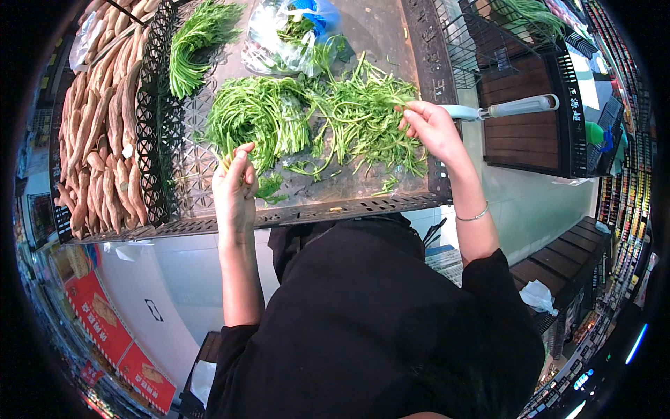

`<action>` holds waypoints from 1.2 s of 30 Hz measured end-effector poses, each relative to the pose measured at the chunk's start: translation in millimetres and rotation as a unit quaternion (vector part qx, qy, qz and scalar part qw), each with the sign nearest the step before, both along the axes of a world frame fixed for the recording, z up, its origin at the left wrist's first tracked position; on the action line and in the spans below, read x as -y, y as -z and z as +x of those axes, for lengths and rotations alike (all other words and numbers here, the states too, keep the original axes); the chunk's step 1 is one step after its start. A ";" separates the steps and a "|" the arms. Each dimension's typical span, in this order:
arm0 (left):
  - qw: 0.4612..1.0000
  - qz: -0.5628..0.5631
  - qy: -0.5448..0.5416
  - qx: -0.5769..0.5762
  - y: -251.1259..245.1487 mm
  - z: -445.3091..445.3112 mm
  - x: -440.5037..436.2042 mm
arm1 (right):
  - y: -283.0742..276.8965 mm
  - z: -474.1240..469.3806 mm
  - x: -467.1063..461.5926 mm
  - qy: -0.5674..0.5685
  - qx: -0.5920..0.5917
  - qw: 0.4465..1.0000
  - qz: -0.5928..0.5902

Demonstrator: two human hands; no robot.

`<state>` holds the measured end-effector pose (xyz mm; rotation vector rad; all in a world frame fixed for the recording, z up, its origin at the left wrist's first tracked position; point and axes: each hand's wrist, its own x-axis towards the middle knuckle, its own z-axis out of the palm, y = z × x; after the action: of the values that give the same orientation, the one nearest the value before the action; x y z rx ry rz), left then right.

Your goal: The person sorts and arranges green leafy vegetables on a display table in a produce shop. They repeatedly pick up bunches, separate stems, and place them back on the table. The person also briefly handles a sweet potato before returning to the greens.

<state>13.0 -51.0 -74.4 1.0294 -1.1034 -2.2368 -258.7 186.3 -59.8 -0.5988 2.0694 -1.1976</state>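
Observation:
My left hand (236, 170) has its fingers closed on a few green stems, at the near edge of a coiled pile of leafy greens (251, 112). Over a loose, tangled heap of greens (366, 115), my right hand (426, 125) pinches a thin leafy sprig between thumb and fingers. A clear plastic bag (277, 39) with greens and something blue lies beyond the coiled pile. Farther left, a curved bunch of greens (193, 52) rests apart on the display. A few loose leaves (269, 189) lie beside my left hand.
Long brown root vegetables (99, 141) fill the left part behind a black plastic divider (157, 120). The display's perforated front rim (335, 208) runs close before my body. A white-handled tool (502, 109) juts out past the right rim, near a dark slatted crate (523, 115) and wire basket.

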 end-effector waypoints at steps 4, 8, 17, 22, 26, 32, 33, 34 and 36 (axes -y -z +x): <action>0.999 -0.023 0.028 0.025 -7.6 -11.3 -9.7 | -9.6 14.3 4.5 -0.026 -0.020 0.999 -0.034; 0.993 -0.094 0.056 0.052 -21.5 -32.7 -21.9 | -30.0 33.3 14.9 -0.070 -0.065 0.994 -0.059; 0.980 -0.069 0.188 0.012 -41.2 -50.1 -35.7 | -53.7 47.5 22.3 -0.147 -0.224 0.946 -0.183; 0.968 0.067 0.235 -0.056 -33.5 -42.4 -29.5 | -50.2 52.2 21.9 -0.141 -0.242 0.935 -0.217; 0.995 0.068 0.020 -0.069 -25.0 -45.9 -31.0 | -48.6 58.5 21.1 -0.124 -0.255 0.931 -0.229; 0.983 0.135 0.099 -0.081 -25.4 -43.6 -53.5 | -44.1 76.2 26.4 -0.120 -0.341 0.905 -0.227; 0.977 0.149 0.104 -0.113 -27.8 -44.0 -58.4 | -43.2 78.3 26.9 -0.121 -0.361 0.897 -0.226; 0.969 0.158 0.129 -0.142 -30.7 -45.1 -60.2 | -41.8 80.3 28.0 -0.115 -0.374 0.891 -0.231; 0.974 0.139 0.118 -0.137 -37.8 -47.1 -67.4 | -39.8 84.8 28.9 -0.105 -0.401 0.880 -0.232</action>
<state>-34.1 16.4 -36.6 0.6857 -0.8445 -2.6849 -173.9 157.4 -20.0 -1.7485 2.2415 -1.4731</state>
